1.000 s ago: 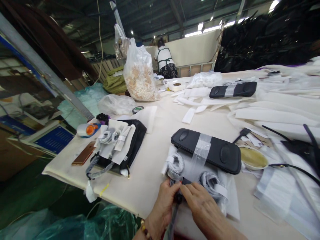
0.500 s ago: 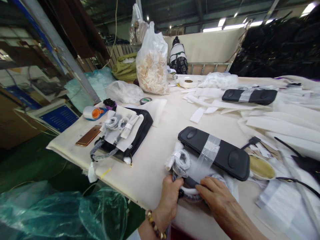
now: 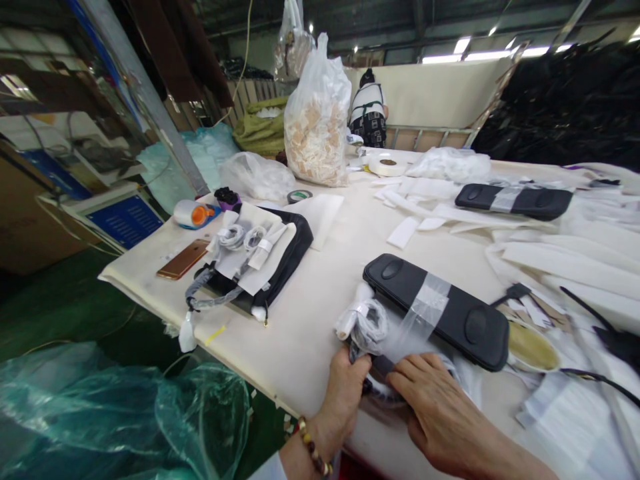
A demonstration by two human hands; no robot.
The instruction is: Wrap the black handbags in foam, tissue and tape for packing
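At the table's front edge lies a bag in clear wrap. Its handle is a curved loop covered in plastic. My left hand is closed round the loop's left side, thumb on top. My right hand has its bent fingers over the right side of the same handle; its fingertips are partly hidden. Just above my left hand sits a coiled, plastic-wrapped strap. Behind my hands is a long black padded part with two oval pads and a band of clear tape across it.
To the left lies another black bag topped with white sheets and coiled straps, beside a phone. A second black padded part, white strips and a yellowish dish are at right. A person stands far back.
The view has shifted slightly, so the table's things sit a little further right. My right fingers have moved slightly over the handle, covering more of it. My left hand keeps its hold.
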